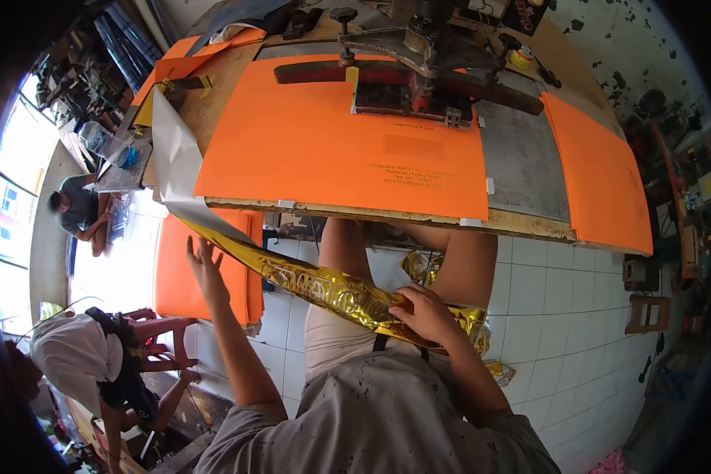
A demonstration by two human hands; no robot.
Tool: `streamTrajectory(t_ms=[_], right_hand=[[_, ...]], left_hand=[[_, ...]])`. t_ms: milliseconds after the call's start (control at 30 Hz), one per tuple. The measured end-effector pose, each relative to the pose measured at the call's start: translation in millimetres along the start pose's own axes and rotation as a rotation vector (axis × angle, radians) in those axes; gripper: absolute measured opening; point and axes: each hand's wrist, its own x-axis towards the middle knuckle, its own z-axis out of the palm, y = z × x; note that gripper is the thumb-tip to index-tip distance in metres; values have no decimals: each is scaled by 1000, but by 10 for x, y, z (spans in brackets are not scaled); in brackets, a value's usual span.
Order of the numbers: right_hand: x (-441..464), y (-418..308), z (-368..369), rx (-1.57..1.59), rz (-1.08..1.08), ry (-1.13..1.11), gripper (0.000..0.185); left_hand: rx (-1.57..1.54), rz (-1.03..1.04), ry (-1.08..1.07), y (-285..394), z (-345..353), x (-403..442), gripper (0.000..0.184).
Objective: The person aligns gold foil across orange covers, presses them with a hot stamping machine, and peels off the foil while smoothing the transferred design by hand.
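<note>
1. A long gold foil strip (316,286) is held across the lap, below the front edge of the counter (521,227). Its long axis is slanted from upper left to lower right; at the upper left, a pale, creased end (175,146) is pointed up beside the counter's left side.
2. The strip's lower right part is gripped by the right hand (428,312), with the fingers closed on it.
3. The left hand (207,272) is raised at the strip's left part, with the fingers open and spread; whether the foil is touched cannot be told.
4. On the counter, a printed orange sheet (308,134) is laid partly beneath a metal press (419,75). A grey plate (521,154) is seen to its right, then more orange sheets (596,178).
5. Below the counter's left side, an orange stack (201,276) is placed. Crumpled gold foil (423,267) is seen between the legs.
6. The floor (561,292) is tiled in white. Two other people are seen at the left, one in grey (77,207), one in a white head covering (75,347).
</note>
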Motion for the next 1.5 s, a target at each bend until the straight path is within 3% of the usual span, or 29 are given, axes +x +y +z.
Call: streamTrajectory(t_ms=[133, 167, 267, 400, 500, 600, 633, 767, 933, 1033, 1133, 1367, 1500], right_hand=[[-111, -300, -151, 70, -98, -51, 36], [-147, -356, -162, 104, -97, -62, 35], [-305, -524, -247, 194, -99, -140, 31], [-498, -639, -482, 281, -227, -78, 31], [-678, -618, -812, 464, -164, -76, 27], [-841, -525, -1287, 354, -256, 144, 25], [-946, -350, -1549, 352, -209, 269, 27], [-1087, 53, -2089, 353, -28, 449, 24], [-994, 324, -2587, 275, 161, 511, 22], [-963, 341, -2736, 76, 202, 501, 23], [-938, 474, -2901, 46, 216, 515, 26], [-873, 785, -3329, -87, 225, 541, 24], [-689, 830, -3709, -134, 219, 504, 22]], left_hand=[[-44, 6, -39, 82, 149, 131, 70], [-94, 47, -15, 37, 55, 220, 59], [12, 221, 86, 231, -234, 345, 50], [109, 376, 165, 1147, 7, -20, 52], [110, 490, 39, 1534, 263, -139, 48], [64, 478, -41, 1666, 671, -214, 41], [246, 593, -189, 1682, 878, -246, 36], [378, 515, -268, 1534, 1184, -280, 20], [538, 510, -284, 1593, 1165, 176, 40], [776, 808, -196, 1679, 1246, 667, 40], [1004, 1096, -325, 1661, 1348, 1145, 41], [1104, 1181, -620, 1445, 1545, 1621, 45], [1135, 1131, -711, 1467, 1688, 1464, 47]])
